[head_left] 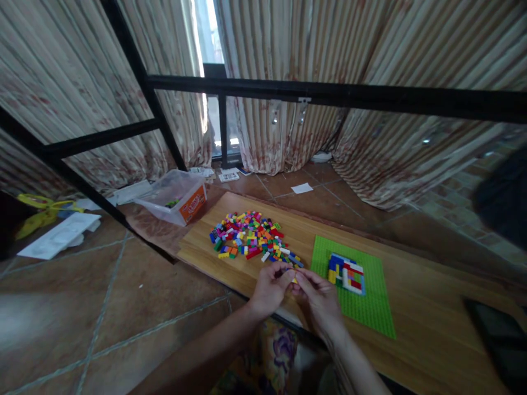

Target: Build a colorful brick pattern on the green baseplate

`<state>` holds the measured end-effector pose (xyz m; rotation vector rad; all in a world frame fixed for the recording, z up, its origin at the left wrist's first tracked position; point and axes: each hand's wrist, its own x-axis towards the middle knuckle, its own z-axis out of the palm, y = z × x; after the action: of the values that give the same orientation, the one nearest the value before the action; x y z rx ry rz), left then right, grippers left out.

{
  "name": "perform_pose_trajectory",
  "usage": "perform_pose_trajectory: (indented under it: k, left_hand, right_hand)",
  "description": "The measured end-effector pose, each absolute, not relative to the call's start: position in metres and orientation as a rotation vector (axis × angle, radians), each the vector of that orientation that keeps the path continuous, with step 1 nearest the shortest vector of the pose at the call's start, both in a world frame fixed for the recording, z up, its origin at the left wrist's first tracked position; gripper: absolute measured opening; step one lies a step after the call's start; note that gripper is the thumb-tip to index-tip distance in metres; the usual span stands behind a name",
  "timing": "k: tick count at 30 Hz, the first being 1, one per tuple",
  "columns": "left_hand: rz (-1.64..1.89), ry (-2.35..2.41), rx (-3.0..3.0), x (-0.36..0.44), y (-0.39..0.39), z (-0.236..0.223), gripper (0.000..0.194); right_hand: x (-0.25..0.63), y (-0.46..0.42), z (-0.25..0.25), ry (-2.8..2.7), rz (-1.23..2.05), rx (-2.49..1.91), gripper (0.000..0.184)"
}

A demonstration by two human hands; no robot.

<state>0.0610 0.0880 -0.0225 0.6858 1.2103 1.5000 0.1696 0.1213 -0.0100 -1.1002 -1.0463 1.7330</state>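
Small yellow toy brick [294, 280] — pinched two-handed.
Left hand [272, 289] and right hand [320, 299] each hold it, grip nearly closed — at the counter's [428, 307] near edge, beside the green baseplate [366, 314].

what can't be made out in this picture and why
All in the head view:
Yellow piece: full shape hidden by the left hand and right hand.
Orange label: print too small and blurred.
Brick pile: lower bricks hidden under others.
Dark flat object: too blurred to identify.

Patterned curtains [288, 44] behind black frame [370, 94]; paper [302, 188] on floor [164, 288].
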Motion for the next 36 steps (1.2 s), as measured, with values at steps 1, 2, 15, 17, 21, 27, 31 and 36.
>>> perform_pose_trajectory:
  k: [1, 2, 15, 17, 21, 27, 31, 36]
  left_hand:
    - [1.509, 1.206, 0.661, 0.056, 0.087, -0.023, 0.032]
    - [1.519, 1.194, 0.635, 0.051, 0.086, -0.024, 0.032]
    - [1.591, 1.154, 0.476, 0.020, 0.078, -0.024, 0.030]
    - [1.597, 1.148, 0.467, 0.019, 0.079, -0.026, 0.030]
    - [1.613, 1.127, 0.442, 0.018, 0.082, -0.032, 0.029]
    - [1.662, 1.172, 0.351, 0.020, 0.085, -0.037, 0.030]
    - [1.640, 1.202, 0.397, 0.015, 0.086, -0.035, 0.031]
    - [1.611, 1.273, 0.544, 0.008, 0.089, -0.034, 0.024]
  right_hand:
    - [0.164, 0.121, -0.009, -1.073, 1.733, -1.094, 0.027]
    - [0.158, 0.121, -0.009, -1.100, 1.728, -1.087, 0.027]
    - [0.119, 0.115, -0.033, -1.208, 1.590, -1.139, 0.030]
    - [0.116, 0.116, -0.035, -1.192, 1.591, -1.150, 0.031]
    - [0.111, 0.117, -0.037, -1.163, 1.566, -1.171, 0.033]
    - [0.105, 0.116, -0.029, -1.221, 1.444, -1.212, 0.031]
    - [0.105, 0.118, -0.028, -1.227, 1.513, -1.187, 0.030]
    - [0.102, 0.122, -0.020, -0.889, 1.815, -1.084, 0.028]
